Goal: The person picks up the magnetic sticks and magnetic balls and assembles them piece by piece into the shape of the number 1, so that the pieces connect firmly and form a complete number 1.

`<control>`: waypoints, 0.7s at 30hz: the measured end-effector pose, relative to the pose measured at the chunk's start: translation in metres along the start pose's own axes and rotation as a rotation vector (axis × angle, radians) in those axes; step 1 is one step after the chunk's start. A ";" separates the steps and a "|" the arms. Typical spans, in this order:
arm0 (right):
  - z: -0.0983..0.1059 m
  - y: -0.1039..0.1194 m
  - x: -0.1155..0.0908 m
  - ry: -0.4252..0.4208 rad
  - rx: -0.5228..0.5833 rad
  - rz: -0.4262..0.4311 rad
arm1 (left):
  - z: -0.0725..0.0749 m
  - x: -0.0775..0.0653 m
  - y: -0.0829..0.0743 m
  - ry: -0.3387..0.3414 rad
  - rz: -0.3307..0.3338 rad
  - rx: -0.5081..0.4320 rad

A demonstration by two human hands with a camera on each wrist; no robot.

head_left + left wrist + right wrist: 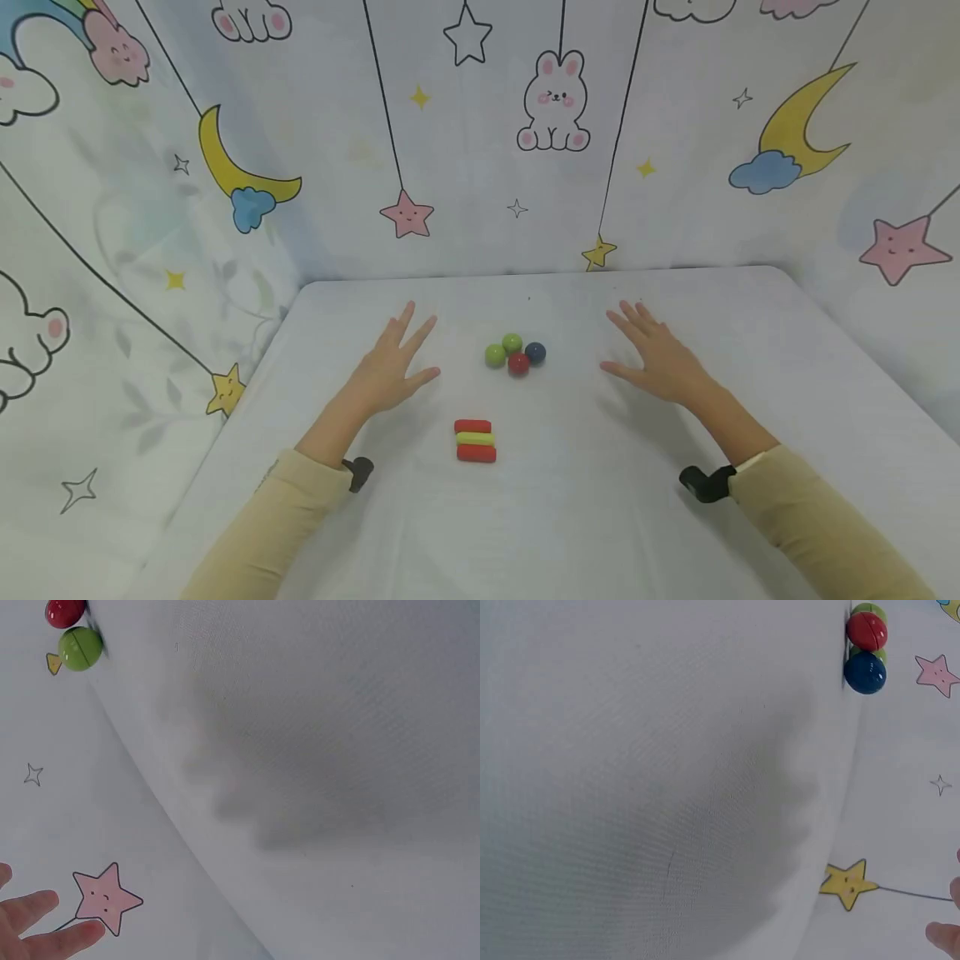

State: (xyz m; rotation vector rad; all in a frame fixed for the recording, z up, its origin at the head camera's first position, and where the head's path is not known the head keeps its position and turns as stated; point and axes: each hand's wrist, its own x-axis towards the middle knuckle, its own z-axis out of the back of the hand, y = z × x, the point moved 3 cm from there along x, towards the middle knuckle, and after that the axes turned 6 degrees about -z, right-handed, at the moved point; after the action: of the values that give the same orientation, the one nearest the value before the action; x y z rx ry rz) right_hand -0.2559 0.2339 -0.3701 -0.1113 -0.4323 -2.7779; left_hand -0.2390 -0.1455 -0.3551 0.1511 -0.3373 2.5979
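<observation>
My left hand (382,373) hovers over the left side of the table with its fingers spread and nothing in it. Across from it, my right hand (662,360) is spread in the same way, also holding nothing. Between the two hands a small cluster of glossy balls sits on the cloth: a green ball (495,356), another green ball (512,342), a red ball (518,363) and a dark blue ball (536,352). Nearer to me lie three short sticks side by side: a red stick (472,427), a yellow stick (475,438) and a second red stick (476,454).
A white cloth covers the table (585,517). Behind it and along the sides hangs a printed curtain (480,242) with moons, stars and rabbits. Dark wrist cameras stick out from the left cuff (315,483) and the right cuff (757,471).
</observation>
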 end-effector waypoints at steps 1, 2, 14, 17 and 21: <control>-0.001 0.000 0.001 0.002 0.004 0.002 | -0.001 0.000 0.001 0.004 0.003 -0.001; -0.002 0.001 0.002 0.006 0.011 0.002 | -0.002 0.000 0.001 0.006 0.007 -0.002; -0.011 0.004 0.005 0.031 0.051 -0.012 | -0.012 0.005 -0.002 0.027 -0.005 -0.041; -0.011 0.005 0.006 0.035 0.061 -0.015 | -0.013 0.006 -0.005 0.029 -0.006 -0.052; -0.013 0.008 0.008 0.025 0.074 0.008 | -0.013 0.005 -0.007 0.037 0.002 -0.064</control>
State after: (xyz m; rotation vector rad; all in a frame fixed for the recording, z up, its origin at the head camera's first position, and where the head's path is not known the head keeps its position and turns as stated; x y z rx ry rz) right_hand -0.2612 0.2204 -0.3794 -0.0607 -0.5261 -2.7487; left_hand -0.2398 -0.1338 -0.3652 0.0804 -0.4063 2.5849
